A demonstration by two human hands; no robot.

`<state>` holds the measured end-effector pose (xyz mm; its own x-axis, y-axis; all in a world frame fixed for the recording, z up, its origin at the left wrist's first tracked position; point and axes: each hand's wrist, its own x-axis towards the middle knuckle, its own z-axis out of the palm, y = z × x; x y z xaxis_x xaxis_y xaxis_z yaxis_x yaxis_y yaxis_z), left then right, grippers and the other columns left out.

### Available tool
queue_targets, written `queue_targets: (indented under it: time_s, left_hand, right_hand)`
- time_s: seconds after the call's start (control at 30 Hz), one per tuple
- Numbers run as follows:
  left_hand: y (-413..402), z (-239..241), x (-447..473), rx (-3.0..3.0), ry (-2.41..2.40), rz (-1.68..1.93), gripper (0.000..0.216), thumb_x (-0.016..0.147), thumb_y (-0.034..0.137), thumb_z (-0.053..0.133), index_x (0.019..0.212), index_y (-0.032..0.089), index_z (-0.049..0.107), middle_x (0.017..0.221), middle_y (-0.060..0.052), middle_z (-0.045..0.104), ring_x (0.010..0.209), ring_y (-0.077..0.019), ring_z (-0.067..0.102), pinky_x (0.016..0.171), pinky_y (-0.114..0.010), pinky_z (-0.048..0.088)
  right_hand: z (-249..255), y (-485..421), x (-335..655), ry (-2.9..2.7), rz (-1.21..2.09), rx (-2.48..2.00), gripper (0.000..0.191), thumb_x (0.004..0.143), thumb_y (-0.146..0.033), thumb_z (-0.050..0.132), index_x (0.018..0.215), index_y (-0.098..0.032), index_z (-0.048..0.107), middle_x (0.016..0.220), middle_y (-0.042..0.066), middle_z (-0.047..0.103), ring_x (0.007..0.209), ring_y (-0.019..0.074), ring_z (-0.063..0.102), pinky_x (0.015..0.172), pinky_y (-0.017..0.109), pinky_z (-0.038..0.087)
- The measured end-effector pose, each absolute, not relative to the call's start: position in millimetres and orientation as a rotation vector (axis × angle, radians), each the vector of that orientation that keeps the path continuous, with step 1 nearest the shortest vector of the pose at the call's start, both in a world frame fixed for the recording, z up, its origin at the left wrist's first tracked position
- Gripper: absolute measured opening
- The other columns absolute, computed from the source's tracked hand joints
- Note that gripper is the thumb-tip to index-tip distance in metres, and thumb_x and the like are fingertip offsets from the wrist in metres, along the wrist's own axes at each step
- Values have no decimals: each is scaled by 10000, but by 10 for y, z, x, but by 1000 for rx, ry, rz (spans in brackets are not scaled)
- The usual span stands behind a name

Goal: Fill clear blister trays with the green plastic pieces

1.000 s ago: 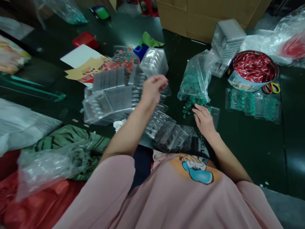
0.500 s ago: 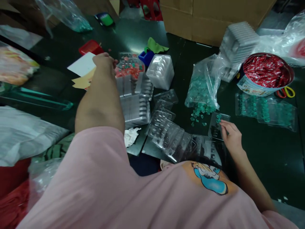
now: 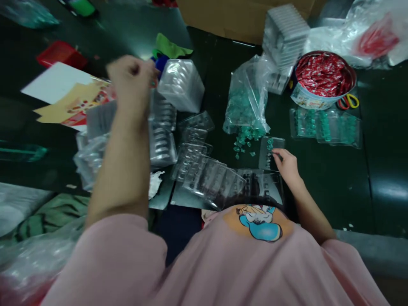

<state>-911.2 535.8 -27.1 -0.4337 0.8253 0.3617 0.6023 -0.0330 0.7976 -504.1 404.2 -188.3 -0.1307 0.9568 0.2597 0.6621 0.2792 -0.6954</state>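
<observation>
My right hand (image 3: 286,165) has its thumb and fingertips pinched together over the edge of a clear blister tray (image 3: 263,155). Green translucent pieces sit at the top of that tray; whatever is between the fingertips is too small to make out. Loose green pieces (image 3: 247,135) spill from a plastic bag (image 3: 247,91) just beyond it. On the other side, my left hand (image 3: 132,74) is curled into a loose fist and blurred, raised over stacked clear trays (image 3: 162,146). What it holds is hidden. My left forearm covers part of the stacks.
Several clear trays (image 3: 210,174) lie fanned out in front of me. Green-filled trays (image 3: 325,125), scissors (image 3: 347,102) and a tub of red packets (image 3: 315,100) are at right. At left are printed cards (image 3: 68,100) and a red tray (image 3: 60,54). A cardboard box (image 3: 229,19) stands behind.
The view has turned, shifting the table's contents left in the picture. My left hand has come away from the box of red and green pieces. My right hand stays at the same tray.
</observation>
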Motion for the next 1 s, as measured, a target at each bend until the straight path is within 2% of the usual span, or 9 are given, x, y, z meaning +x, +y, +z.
queue_targets:
  time_s: [0.07,0.13,0.2,0.33,0.43,0.57,0.73,0.87,1.0]
  left_hand:
    - [5072,-493,-8618,1759,1708,1175,199,871,314,629,862,132,711,821,-9,682,834,-138,619,872,-325,489]
    - [4763,-807,-8100,1841,1429,847,177,805,314,693,924,188,729,871,-18,710,819,-161,625,824,-314,501]
    - [4520,-1163,-7647,1876,1305,649,211,783,259,690,984,208,723,920,-41,715,843,-189,634,846,-338,501]
    - [4375,-1720,-7153,2067,1299,491,263,740,131,685,990,203,725,1005,-93,685,975,-244,624,918,-359,466]
    - [4437,-1892,-7094,2126,1368,410,218,731,90,672,923,171,735,958,-121,669,953,-266,620,897,-376,460]
    - [4502,-1911,-7125,1991,1412,509,172,737,104,663,859,189,749,892,-99,682,876,-240,628,871,-363,461]
    - [4485,-1829,-6994,1405,1264,770,230,707,239,726,931,190,742,864,-39,700,783,-171,632,805,-318,480]
    - [4446,-1792,-6806,978,1118,763,354,641,334,801,939,165,712,833,-30,683,726,-132,638,700,-261,460]
    - [4468,-1846,-6689,914,1126,762,378,623,362,818,928,170,705,823,-22,682,734,-116,631,665,-229,429]
  right_hand:
    - [-1930,4071,-5070,-1866,619,-1453,193,907,-239,517,989,-200,687,953,81,719,899,223,679,829,383,542]
    - [-1952,4110,-5130,-1892,665,-1411,187,901,-232,525,987,-201,688,952,82,716,905,225,674,834,383,534]
    - [-1947,4156,-5198,-1943,684,-1358,184,896,-215,532,993,-202,689,961,85,711,923,228,665,848,385,525]
    - [-1893,4215,-5242,-1963,670,-1325,192,895,-200,533,1013,-202,685,963,83,707,927,225,656,851,372,514]
    - [-1860,4186,-5150,-1877,674,-1349,192,900,-217,526,1006,-196,685,961,81,710,916,218,661,838,358,513]
    - [-1858,4099,-4961,-1745,714,-1395,189,898,-249,523,969,-199,691,966,71,717,890,204,664,820,344,515]
    - [-1913,4032,-4819,-1559,790,-1462,197,876,-292,547,941,-193,704,923,52,724,824,185,656,778,322,511]
    - [-1986,4008,-4839,-1435,936,-1418,188,855,-311,576,926,-200,710,891,28,724,780,162,652,751,296,512]
    - [-2042,4020,-4865,-1428,1012,-1352,184,844,-293,590,952,-205,711,919,28,729,825,162,670,790,302,515]
